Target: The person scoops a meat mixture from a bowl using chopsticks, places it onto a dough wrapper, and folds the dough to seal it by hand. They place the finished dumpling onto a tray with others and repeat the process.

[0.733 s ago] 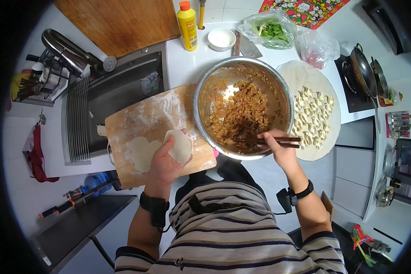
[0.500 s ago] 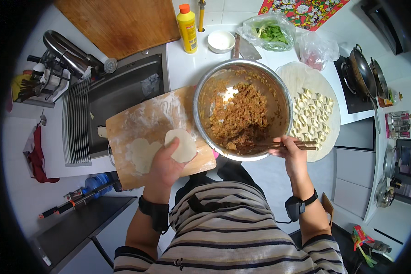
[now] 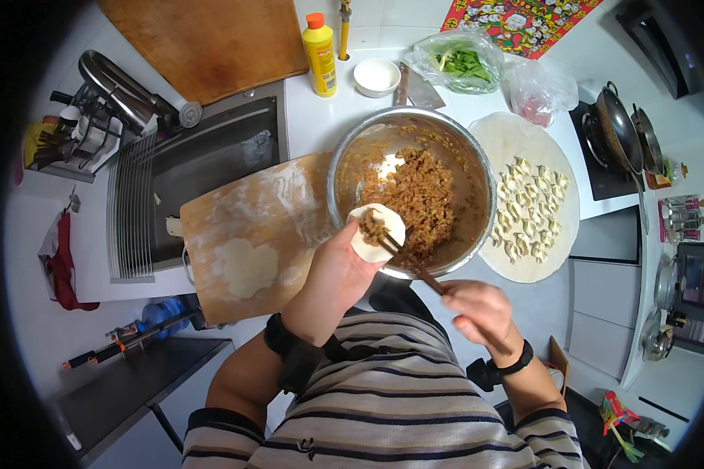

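My left hand (image 3: 338, 270) holds a round white dumpling wrapper (image 3: 382, 234) flat on its fingers, raised over the near rim of the steel bowl (image 3: 343, 160). My right hand (image 3: 477, 310) grips dark chopsticks (image 3: 414, 268) whose tips press a lump of brown minced filling onto the wrapper. The bowl holds a mound of the same filling (image 3: 418, 199). More flat wrappers (image 3: 245, 267) lie on the floured wooden board (image 3: 235, 211) to the left.
A round tray (image 3: 559, 234) with several folded dumplings sits right of the bowl. A sink (image 3: 211, 164), dish rack (image 3: 133, 227), yellow bottle (image 3: 321, 45), small white bowl (image 3: 377, 76), bagged greens (image 3: 457, 62) and a wok (image 3: 619, 129) surround the counter.
My left hand lifted a wrapper off the board and brought it over the bowl's rim. My right hand drew the chopsticks out of the filling and set a portion on the wrapper.
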Tool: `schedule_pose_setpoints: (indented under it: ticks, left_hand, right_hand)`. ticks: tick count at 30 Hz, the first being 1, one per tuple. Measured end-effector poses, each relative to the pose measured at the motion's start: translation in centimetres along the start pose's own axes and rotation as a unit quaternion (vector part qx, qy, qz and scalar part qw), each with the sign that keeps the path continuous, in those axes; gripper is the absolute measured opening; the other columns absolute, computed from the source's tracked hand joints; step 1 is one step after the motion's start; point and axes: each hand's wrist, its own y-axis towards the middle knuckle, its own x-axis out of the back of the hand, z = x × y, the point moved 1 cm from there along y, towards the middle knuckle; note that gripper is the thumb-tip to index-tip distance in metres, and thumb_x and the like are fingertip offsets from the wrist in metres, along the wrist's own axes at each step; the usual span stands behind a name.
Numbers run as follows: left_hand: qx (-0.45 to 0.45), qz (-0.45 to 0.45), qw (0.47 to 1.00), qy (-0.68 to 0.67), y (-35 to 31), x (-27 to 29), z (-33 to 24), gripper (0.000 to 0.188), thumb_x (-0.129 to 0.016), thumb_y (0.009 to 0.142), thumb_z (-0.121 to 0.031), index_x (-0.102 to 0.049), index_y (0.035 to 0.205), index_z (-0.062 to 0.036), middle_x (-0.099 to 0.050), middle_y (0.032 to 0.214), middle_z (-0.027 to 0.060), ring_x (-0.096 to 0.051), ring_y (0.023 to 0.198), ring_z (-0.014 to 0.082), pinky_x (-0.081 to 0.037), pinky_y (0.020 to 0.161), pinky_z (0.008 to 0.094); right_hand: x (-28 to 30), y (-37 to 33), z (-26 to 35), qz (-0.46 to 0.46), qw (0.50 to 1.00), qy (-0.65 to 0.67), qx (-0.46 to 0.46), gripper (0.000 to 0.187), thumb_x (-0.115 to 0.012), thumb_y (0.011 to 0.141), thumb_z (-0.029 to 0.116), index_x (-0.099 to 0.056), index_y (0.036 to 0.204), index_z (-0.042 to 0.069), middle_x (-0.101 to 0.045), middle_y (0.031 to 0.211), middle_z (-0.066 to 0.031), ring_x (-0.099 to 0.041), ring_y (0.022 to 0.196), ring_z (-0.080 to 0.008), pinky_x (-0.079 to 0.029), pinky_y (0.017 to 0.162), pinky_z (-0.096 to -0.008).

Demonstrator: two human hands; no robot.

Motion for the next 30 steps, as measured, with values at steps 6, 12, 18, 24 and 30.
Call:
schedule_pose_setpoints:
  ticks: [6,12,18,24,30]
  left_hand:
    - [-0.035,-0.037,0.998,-0.027,1.0,0.3,-0.2,0.036,-0.033,0.096,-0.024,-0.040,0.121,0.0005,-0.048,0.122,0.0118,-0.046,0.115,0.0250,-0.035,0.099,0.0431]
    - [-0.051,-0.044,0.997,0.028,0.6,2.5,-0.9,0.029,-0.049,0.089,-0.017,-0.047,0.115,-0.0038,-0.054,0.114,0.0119,-0.051,0.110,0.0278,-0.040,0.092,0.0473]
    - [-0.084,-0.041,0.994,0.062,0.4,3.4,-1.0,0.027,-0.050,0.087,-0.010,-0.047,0.113,-0.0013,-0.054,0.113,0.0136,-0.052,0.109,0.0299,-0.040,0.094,0.0444]
    - [-0.111,-0.025,0.990,0.088,-0.4,4.9,-1.5,0.031,-0.049,0.088,-0.010,-0.045,0.116,0.0014,-0.053,0.115,0.0144,-0.049,0.113,0.0294,-0.036,0.099,0.0421]
    - [-0.104,-0.043,0.993,0.040,-0.9,5.3,-1.8,0.031,-0.047,0.089,-0.009,-0.044,0.117,0.0022,-0.052,0.116,0.0150,-0.049,0.113,0.0288,-0.035,0.100,0.0427]
  right_hand:
    - [1.1,-0.5,0.7,0.072,0.997,-0.010,0.029,0.023,-0.064,0.079,0.019,-0.063,0.092,0.000,-0.058,0.083,-0.0104,-0.063,0.079,-0.0265,-0.052,0.064,-0.0323]
    - [2.0,-0.1,-1.4,-0.128,0.946,0.003,-0.299,0.020,-0.050,0.086,0.011,-0.062,0.079,-0.004,-0.058,0.073,-0.0123,-0.055,0.066,-0.0208,-0.043,0.062,-0.0282]
    - [0.4,1.5,-3.6,-0.061,0.943,-0.048,-0.323,0.013,-0.056,0.084,0.008,-0.064,0.082,-0.002,-0.056,0.069,-0.0120,-0.053,0.061,-0.0219,-0.042,0.058,-0.0278]
    - [-0.1,0.3,-3.5,-0.036,0.921,-0.001,-0.387,0.018,-0.056,0.085,0.012,-0.065,0.082,-0.003,-0.057,0.068,-0.0118,-0.054,0.064,-0.0202,-0.042,0.061,-0.0286]
    - [0.5,0.4,-3.4,-0.069,0.934,-0.025,-0.351,0.020,-0.054,0.086,0.014,-0.065,0.082,-0.003,-0.058,0.071,-0.0115,-0.055,0.067,-0.0203,-0.043,0.064,-0.0284]
